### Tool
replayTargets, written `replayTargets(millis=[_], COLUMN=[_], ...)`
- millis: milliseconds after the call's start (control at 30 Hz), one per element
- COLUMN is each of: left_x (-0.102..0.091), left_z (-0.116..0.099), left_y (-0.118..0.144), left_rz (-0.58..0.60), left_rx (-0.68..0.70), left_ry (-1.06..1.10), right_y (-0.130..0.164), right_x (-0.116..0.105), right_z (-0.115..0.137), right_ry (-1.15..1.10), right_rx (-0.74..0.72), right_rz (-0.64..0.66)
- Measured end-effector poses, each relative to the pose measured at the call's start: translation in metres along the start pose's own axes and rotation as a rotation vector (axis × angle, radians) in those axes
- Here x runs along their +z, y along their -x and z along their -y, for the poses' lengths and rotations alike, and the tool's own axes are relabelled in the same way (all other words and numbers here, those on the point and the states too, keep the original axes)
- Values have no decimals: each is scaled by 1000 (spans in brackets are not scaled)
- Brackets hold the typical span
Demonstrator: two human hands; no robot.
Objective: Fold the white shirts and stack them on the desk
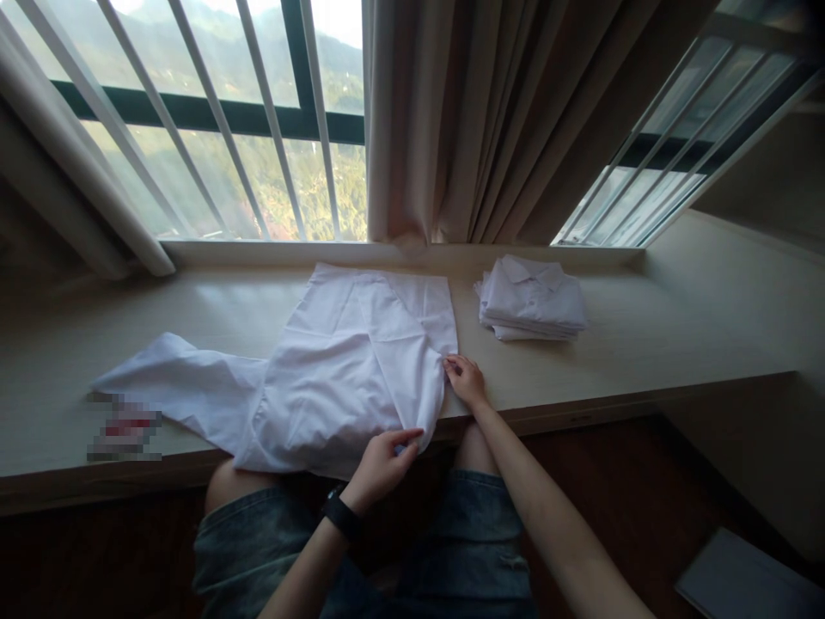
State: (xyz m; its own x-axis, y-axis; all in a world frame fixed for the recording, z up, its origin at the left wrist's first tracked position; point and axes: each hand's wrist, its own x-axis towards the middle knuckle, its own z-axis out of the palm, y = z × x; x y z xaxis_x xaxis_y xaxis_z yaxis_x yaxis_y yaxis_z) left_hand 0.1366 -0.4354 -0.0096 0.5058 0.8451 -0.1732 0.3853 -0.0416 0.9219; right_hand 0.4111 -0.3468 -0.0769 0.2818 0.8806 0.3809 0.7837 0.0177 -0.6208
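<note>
A white shirt (322, 361) is spread on the pale wooden ledge in front of me, its near edge hanging slightly over the front. One sleeve (193, 378) stretches out to the left, while the right side is folded inward over the body. My right hand (467, 380) pinches the shirt's right edge between thumb and fingertips. Lower down, my left hand (381, 464), with a black watch (341, 513) on its wrist, grips the near right corner; its index finger lies along the cloth and the other fingers are partly hidden.
A stack of folded white shirts (532, 299) stands on the ledge (650, 344) to the right. Behind are a barred window (225, 129) and grey curtains (451, 120). A blurred-out patch (125, 428) is at the left. A flat pale object (748, 576) lies low at the right.
</note>
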Motion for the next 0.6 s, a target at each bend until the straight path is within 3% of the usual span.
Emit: replayTargets(millis=[100,167,233,333,400,500,600], left_x=[2,-6,-25,-63,-89,-119,-139], left_z=[-1,0,2,5,5,0,-7], left_y=[5,-4,-25,-78,-121,-183,-236], left_rz=[129,47,-110,-294,-363,-366,-385], left_rx=[33,26,-21,-95,-95,-182,-277], left_ry=[-45,-53,-57,-59,48,366,506], right_y=[0,1,3,5,5,4,2], right_x=[-1,-2,-3,-3,-3,-4,-5], right_z=[2,4,5,7,7,6,7], right_ry=[-19,-43,-65,-79,-83,-80,-81], right_rx=[59,65,61,66,64,45,20], right_rz=[-11,-25,-40,-57,-62,-67,-70])
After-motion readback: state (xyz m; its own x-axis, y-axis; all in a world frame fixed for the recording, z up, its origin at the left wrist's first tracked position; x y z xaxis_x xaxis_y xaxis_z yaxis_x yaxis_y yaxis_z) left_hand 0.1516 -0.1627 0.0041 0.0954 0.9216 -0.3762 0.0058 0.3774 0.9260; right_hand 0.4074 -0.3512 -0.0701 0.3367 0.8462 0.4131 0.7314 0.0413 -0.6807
